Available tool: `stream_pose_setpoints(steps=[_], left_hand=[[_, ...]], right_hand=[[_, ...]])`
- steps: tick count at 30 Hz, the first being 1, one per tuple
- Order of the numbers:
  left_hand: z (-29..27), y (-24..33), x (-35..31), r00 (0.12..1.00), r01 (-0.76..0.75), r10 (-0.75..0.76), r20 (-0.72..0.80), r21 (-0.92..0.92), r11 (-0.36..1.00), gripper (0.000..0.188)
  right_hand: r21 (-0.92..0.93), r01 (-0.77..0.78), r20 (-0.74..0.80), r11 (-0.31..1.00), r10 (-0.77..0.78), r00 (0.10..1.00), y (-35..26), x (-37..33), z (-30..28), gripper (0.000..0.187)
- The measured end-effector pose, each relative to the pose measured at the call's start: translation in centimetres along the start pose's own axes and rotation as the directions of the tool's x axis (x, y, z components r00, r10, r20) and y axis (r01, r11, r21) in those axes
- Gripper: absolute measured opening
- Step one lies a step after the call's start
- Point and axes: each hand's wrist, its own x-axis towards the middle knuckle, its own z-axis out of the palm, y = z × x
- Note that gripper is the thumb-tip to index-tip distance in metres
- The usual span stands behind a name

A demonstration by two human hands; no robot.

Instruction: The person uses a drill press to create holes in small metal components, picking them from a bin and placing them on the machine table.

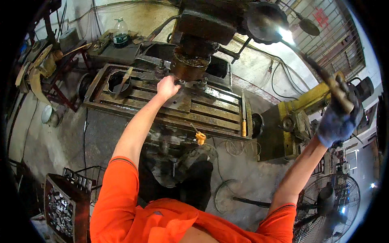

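My bare left hand (168, 87) is closed in a fist just below and in front of the machine's dark, oily spindle head (190, 62). What its fingers hold, if anything, is hidden. Out to the right and raised, my right hand (340, 117) wears a blue-grey glove with dark patches. Its fingers wrap round the worn brown grip of a long lever (330, 83), which slants up toward the machine's round hub (267, 22). Under the spindle lies the slotted metal worktable (219, 117), wet and shiny in places.
A black pot (118, 90) holding a brush stands on the table's left part. A yellow-handled file (244, 117) lies at its right end. A yellow-handled tool (200, 137) sits at the front edge. A fan (328, 206) stands lower right; a crate of metal pieces (60, 210), lower left.
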Motion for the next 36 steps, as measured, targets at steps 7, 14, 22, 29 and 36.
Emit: stream_pose_setpoints(steps=[7,14,22,29,36], left_hand=[[-0.9,0.2,-0.3,0.999,0.035,-0.035,0.009,0.002,0.999,0.035],[-0.8,0.9,-0.2,0.998,0.06,-0.06,0.036,0.021,0.998,0.034],[0.1,0.1,0.2,0.999,0.044,-0.044,-0.006,0.048,0.998,0.031],[0.7,-0.9,0.7,0.998,0.056,-0.058,0.025,0.083,0.995,0.033],[-0.3,-0.6,-0.5,0.997,-0.074,0.075,0.004,-0.075,0.994,0.031]], right_hand=[[-0.121,0.033,0.026,0.992,-0.03,0.999,0.7,-6.4,-0.7,0.032],[0.011,-0.145,0.019,0.989,0.145,0.989,0.6,-9.4,-0.8,0.028],[-0.31,0.064,0.145,0.949,-0.019,0.989,-0.2,-7.2,-0.6,0.037],[-0.321,-0.116,-0.058,0.94,0.102,0.993,-1.2,-9.9,1.7,0.03],[0.158,-0.115,-0.085,0.981,0.129,0.988,-0.2,-10.2,1.2,0.035]])
